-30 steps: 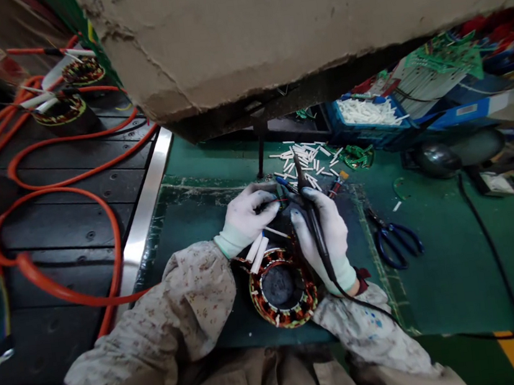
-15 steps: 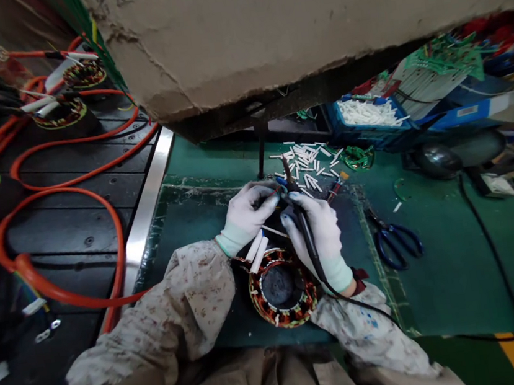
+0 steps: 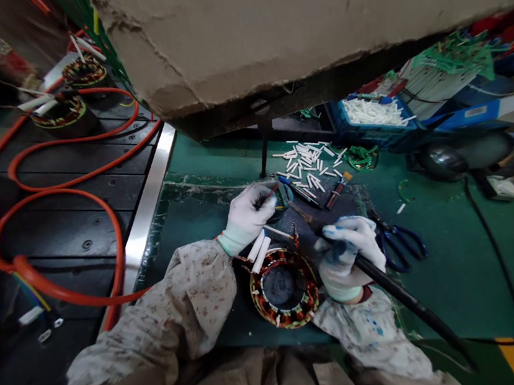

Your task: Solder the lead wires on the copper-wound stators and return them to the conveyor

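My left hand, in a white glove, is closed in a pinch on thin coloured wires; its fingers partly hide them. My gloved right hand grips a soldering iron, its tip pointing up and left towards the left hand but apart from it. The iron's black cord trails down to the right. Below and between the hands, a motor stator with copper windings lies on the green mat, with white sleeves on its leads.
Loose white sleeves, a blue pen and a small brush lie beyond the hands. Blue-handled pliers lie right. A cardboard box overhangs the bench. At left, more stators and an orange cable rest on a conveyor.
My right hand has drawn the soldering iron back, right and down, away from my left hand. My left hand stays nearly in place. The co-worker's hand at upper left has moved away from the stators.
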A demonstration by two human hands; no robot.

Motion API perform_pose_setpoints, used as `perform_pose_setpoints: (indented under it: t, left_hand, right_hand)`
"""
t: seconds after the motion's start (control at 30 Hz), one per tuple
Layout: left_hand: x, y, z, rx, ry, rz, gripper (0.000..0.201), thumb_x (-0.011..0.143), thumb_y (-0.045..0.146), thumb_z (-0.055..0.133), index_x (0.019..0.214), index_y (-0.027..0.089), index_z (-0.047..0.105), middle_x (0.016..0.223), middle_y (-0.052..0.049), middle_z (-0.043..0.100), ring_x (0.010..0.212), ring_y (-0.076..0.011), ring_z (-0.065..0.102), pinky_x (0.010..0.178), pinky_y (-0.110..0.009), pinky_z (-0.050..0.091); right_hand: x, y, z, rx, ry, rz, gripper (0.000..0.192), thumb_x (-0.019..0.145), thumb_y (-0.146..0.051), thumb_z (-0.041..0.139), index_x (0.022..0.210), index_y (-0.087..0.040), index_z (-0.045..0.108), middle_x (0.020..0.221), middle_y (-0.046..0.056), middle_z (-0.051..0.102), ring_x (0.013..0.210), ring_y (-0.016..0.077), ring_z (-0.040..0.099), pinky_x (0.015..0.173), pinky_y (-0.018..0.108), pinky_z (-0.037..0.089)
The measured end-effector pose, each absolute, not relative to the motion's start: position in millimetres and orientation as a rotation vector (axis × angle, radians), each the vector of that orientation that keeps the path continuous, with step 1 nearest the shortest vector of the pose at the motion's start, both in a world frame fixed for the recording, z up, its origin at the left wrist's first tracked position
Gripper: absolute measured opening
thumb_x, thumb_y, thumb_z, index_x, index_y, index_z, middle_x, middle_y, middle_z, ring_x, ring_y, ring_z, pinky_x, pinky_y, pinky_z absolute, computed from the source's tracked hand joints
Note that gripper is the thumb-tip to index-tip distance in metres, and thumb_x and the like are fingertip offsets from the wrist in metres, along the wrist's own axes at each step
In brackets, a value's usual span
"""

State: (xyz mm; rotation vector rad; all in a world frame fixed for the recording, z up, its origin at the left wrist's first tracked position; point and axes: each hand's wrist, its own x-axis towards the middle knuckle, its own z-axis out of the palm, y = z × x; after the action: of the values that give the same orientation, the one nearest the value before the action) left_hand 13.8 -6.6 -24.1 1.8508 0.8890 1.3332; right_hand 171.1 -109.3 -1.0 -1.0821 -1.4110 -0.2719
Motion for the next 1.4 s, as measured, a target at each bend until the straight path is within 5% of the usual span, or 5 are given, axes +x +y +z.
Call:
perform_pose_setpoints:
  t: [0.37,0.67,0.97,1.13,1.4]
  left_hand:
    - [15.0,-8.8,-20.7,1.859,0.92,1.317,0.006,0.089,0.023,0.061,0.084,0.02,0.064,0.107,-0.007,0.076,0.1,-0.0182,0.072,0.091,-0.033,0.057]
    - [13.3,-9.2,-18.9,1.904,0.914,1.372,0.005,0.086,0.019,0.062,0.082,0.019,0.064,0.106,-0.007,0.076,0.1,-0.0184,0.072,0.09,-0.031,0.058]
    - [14.0,-6.8,-16.1,1.845,1.001,1.24,0.004,0.087,0.021,0.063,0.09,0.02,0.066,0.108,-0.006,0.075,0.104,-0.0194,0.07,0.094,-0.032,0.056]
    - [15.1,-4.9,-19.0,1.787,1.019,1.244,0.004,0.087,0.021,0.061,0.086,0.02,0.063,0.102,-0.006,0.075,0.098,-0.0187,0.07,0.091,-0.032,0.056]
    - [14.8,-5.4,-19.7,1.808,0.993,1.261,0.004,0.088,0.02,0.06,0.085,0.019,0.062,0.104,-0.006,0.075,0.1,-0.0192,0.07,0.091,-0.033,0.055]
  right_hand:
    - [170.4,-111.2,0.8,-1.095,-1.432,-0.266,0.027,0.099,-0.042,0.049,0.091,-0.026,0.069,0.055,-0.004,0.057,0.06,0.0165,0.055,0.075,0.038,0.042]
    - [151.9,-82.8,1.2,-1.415,-1.63,-0.154,0.032,0.093,-0.028,0.061,0.125,-0.026,0.06,0.11,0.008,0.068,0.1,0.0215,0.066,0.089,0.039,0.054]
    - [158.8,-83.1,-9.9,-1.514,-1.673,-0.11,0.032,0.094,-0.032,0.058,0.125,-0.027,0.061,0.104,0.006,0.07,0.094,0.0215,0.067,0.087,0.04,0.054]
    - [166.8,-97.6,-5.3,-1.29,-1.501,-0.235,0.014,0.094,-0.036,0.06,0.101,-0.025,0.067,0.085,0.001,0.069,0.079,0.0183,0.065,0.08,0.037,0.05]
    - [171.4,-107.9,-1.6,-1.123,-1.439,-0.28,0.029,0.099,-0.043,0.049,0.086,-0.025,0.068,0.06,-0.002,0.058,0.062,0.0169,0.056,0.074,0.038,0.042]
